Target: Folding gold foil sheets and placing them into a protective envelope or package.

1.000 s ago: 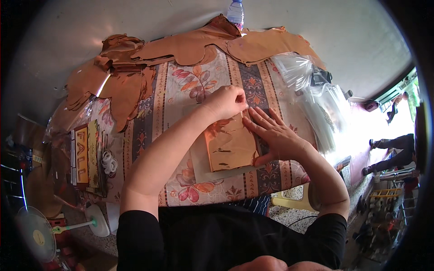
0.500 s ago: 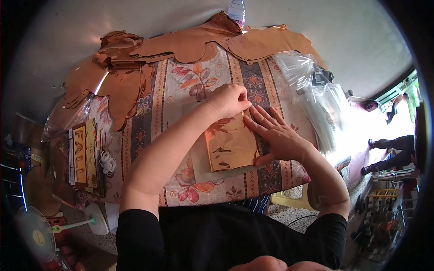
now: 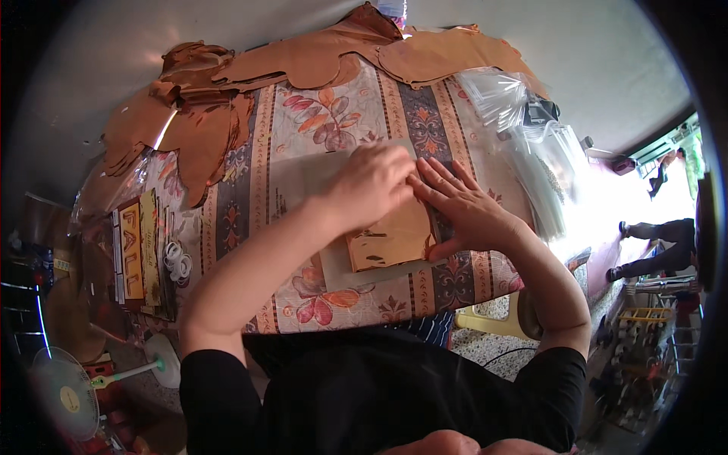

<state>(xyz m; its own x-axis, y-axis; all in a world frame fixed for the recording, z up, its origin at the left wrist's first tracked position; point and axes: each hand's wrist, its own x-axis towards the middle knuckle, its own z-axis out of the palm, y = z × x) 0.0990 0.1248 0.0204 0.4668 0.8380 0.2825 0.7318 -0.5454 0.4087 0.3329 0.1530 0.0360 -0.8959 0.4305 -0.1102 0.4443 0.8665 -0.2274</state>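
Observation:
A shiny copper-gold folded foil packet (image 3: 390, 243) lies on a pale translucent sheet (image 3: 337, 273) on the table before me. My right hand (image 3: 470, 208) rests flat along the packet's right side, its fingers stretched and spread. Over the packet's upper part, my left hand (image 3: 375, 182) is curled closed, palm down, and slightly blurred by motion. Its fingertips are close to those of my right hand. Whatever they may pinch is hidden beneath the hand, as is the packet's upper left part.
Flat copper-coloured foil shapes (image 3: 303, 64) lie along the table's far and left edges. Clear plastic bags (image 3: 535, 174) are piled at the right. Printed cards (image 3: 136, 254) and white rings (image 3: 178, 262) sit at the left. A fan (image 3: 68, 398) stands lower left.
My left hand has shifted left and nearer me across the packet, covering more of its upper part. My right hand keeps its place on the packet. The whole view has tilted slightly.

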